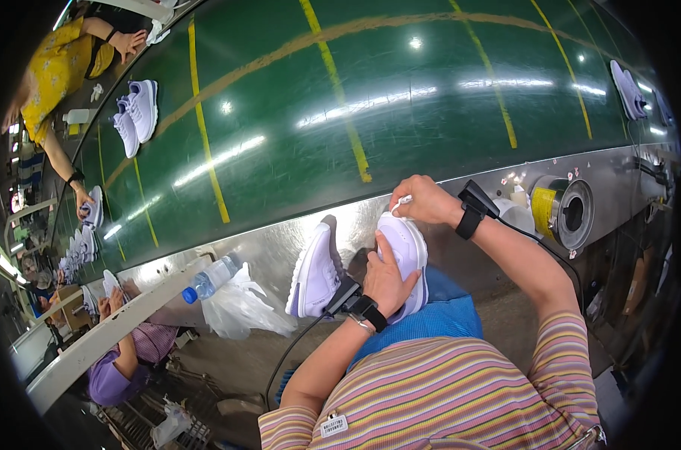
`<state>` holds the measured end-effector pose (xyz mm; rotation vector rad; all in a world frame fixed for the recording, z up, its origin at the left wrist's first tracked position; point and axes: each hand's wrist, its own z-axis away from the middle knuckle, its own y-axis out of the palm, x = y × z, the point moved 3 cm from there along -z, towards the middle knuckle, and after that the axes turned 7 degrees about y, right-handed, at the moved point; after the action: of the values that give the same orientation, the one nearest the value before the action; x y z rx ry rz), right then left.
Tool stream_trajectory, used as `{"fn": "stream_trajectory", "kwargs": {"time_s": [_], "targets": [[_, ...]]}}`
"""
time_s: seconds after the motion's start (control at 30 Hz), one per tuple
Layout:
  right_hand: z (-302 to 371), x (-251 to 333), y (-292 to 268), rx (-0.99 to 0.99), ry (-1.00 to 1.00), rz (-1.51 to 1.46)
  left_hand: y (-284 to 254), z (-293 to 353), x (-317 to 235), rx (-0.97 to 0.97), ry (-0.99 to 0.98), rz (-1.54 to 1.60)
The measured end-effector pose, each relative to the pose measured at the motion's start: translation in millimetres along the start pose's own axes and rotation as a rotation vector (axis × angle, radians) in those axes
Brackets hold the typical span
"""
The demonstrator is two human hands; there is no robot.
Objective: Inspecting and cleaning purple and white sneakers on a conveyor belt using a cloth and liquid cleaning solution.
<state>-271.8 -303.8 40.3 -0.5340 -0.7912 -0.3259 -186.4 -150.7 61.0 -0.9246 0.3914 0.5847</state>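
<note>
A lavender sneaker (408, 241) with a white sole rests at the metal ledge just in front of my body, toe pointing away. My left hand (385, 280) grips it along its upper, fingers laid over the tongue area. At the toe, my right hand (428, 201) pinches a small white scrap (402, 200), which looks like cloth or tissue and sits against the toe edge. Left of it, a second lavender sneaker (318, 271) lies on its side on the ledge, near my left wrist. A dark device with a cable is strapped on each wrist.
Beyond the metal ledge (460, 184) runs a green conveyor belt (280, 135) carrying a sneaker pair (136, 116). A water bottle (211, 279) and clear plastic bag (243, 304) sit left; a metal tin (562, 210) stands right. A co-worker in yellow (59, 79) touches shoes across the belt.
</note>
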Motion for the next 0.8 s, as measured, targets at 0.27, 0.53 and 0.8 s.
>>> {"fn": "stream_trajectory", "kwargs": {"time_s": [0.27, 0.53, 0.8], "targets": [[-14, 7, 2, 0.037, -0.077, 0.024, 0, 0, -3, -0.021, -0.002, -0.001], [-12, -1, -1, 0.129, 0.032, -0.058, -1, 2, 1, -0.03, -0.026, 0.041], [-22, 8, 3, 0.185, 0.142, -0.071, -4, 1, 1, -0.044, -0.017, 0.068]]}}
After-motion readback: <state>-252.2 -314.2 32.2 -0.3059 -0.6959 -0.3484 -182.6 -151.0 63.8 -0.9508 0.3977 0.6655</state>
